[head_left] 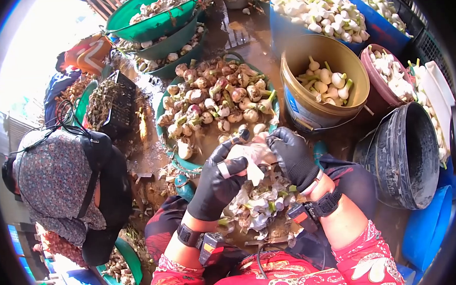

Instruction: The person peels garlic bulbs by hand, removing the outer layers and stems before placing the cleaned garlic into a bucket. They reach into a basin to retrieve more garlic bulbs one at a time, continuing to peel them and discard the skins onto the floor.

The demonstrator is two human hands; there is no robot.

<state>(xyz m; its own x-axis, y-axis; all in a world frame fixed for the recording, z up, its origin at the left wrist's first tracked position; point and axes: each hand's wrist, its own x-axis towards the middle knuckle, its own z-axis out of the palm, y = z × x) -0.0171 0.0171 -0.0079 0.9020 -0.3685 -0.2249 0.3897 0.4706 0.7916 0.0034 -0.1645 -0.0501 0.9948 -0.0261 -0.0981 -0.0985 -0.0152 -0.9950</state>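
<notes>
Both my hands wear black gloves and meet over the near edge of a green basin [164, 156] full of unpeeled garlic bulbs [201, 93]. My left hand [224, 175] is closed around one side of a pale garlic bulb [253, 150], with a loose flap of white skin [255, 174] hanging below it. On the bulb's other side, my right hand [294, 158] has its fingers pressed against it. Beneath my hands lies a pile of white and greenish peelings [260, 204].
Right of the basin stands a gold bucket [325, 43] with cleaned bulbs; a black bucket [404, 156] lies tilted nearer. Blue tubs [284, 32] of white bulbs stand behind. A co-worker [63, 183] bends at the left, near a black crate [121, 103]. Green basins [156, 29] are stacked at the back left.
</notes>
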